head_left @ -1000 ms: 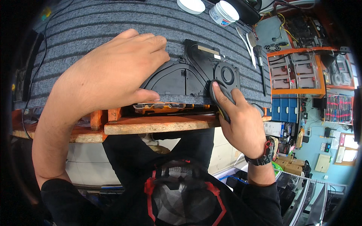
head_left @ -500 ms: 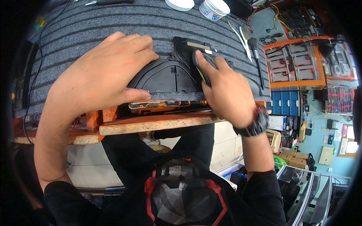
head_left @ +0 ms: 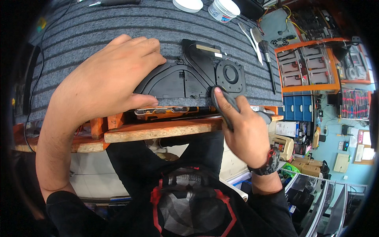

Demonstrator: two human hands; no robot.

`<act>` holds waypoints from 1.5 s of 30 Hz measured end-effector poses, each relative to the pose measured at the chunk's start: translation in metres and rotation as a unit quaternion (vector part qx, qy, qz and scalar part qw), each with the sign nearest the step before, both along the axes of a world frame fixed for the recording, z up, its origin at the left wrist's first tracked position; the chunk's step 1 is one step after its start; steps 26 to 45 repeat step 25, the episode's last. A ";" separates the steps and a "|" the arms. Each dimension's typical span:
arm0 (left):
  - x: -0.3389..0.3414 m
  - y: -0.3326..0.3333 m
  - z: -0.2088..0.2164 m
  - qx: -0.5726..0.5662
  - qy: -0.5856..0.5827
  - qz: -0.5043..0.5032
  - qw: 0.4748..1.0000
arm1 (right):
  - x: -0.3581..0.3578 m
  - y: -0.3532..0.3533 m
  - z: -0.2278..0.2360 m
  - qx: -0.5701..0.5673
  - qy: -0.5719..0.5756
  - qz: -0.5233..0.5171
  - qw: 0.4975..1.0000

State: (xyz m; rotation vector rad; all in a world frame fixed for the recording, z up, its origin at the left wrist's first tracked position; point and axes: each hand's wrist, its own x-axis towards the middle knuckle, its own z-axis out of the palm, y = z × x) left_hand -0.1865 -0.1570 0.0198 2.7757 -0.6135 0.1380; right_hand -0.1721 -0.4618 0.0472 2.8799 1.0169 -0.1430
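A black laptop cooling assembly [head_left: 189, 75], with heat pipes and a round fan at its right end, lies on a grey ribbed mat [head_left: 118, 27]. My left hand [head_left: 104, 85] presses flat on the assembly's left part, fingers spread over it. My right hand [head_left: 241, 128] grips a dark grey tool handle [head_left: 222, 106]; its tip rests at the assembly's near edge, just below the fan.
Two white round tubs [head_left: 223, 8] stand at the mat's far edge, with tweezers and a brush [head_left: 265, 53] to the right. An orange parts tray [head_left: 306, 67] sits beyond. The wooden bench edge [head_left: 158, 130] runs under the mat.
My right hand has drawn back from over the fan toward me, uncovering the fan, with the tool tip now at the assembly's near edge. The left hand has stayed pressing down.
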 end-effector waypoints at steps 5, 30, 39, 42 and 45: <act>0.002 0.000 -0.002 0.020 0.005 0.005 1.000 | 0.014 -0.004 0.005 -0.009 -0.019 0.007 1.000; 0.002 -0.001 -0.002 0.005 -0.009 -0.007 1.000 | 0.017 -0.021 0.006 0.000 -0.015 0.032 0.999; 0.002 -0.001 -0.002 0.005 -0.009 -0.007 1.000 | 0.017 -0.021 0.006 0.000 -0.015 0.032 0.999; 0.002 -0.001 -0.002 0.005 -0.009 -0.007 1.000 | 0.017 -0.021 0.006 0.000 -0.015 0.032 0.999; 0.002 -0.001 -0.002 0.005 -0.009 -0.007 1.000 | 0.017 -0.021 0.006 0.000 -0.015 0.032 0.999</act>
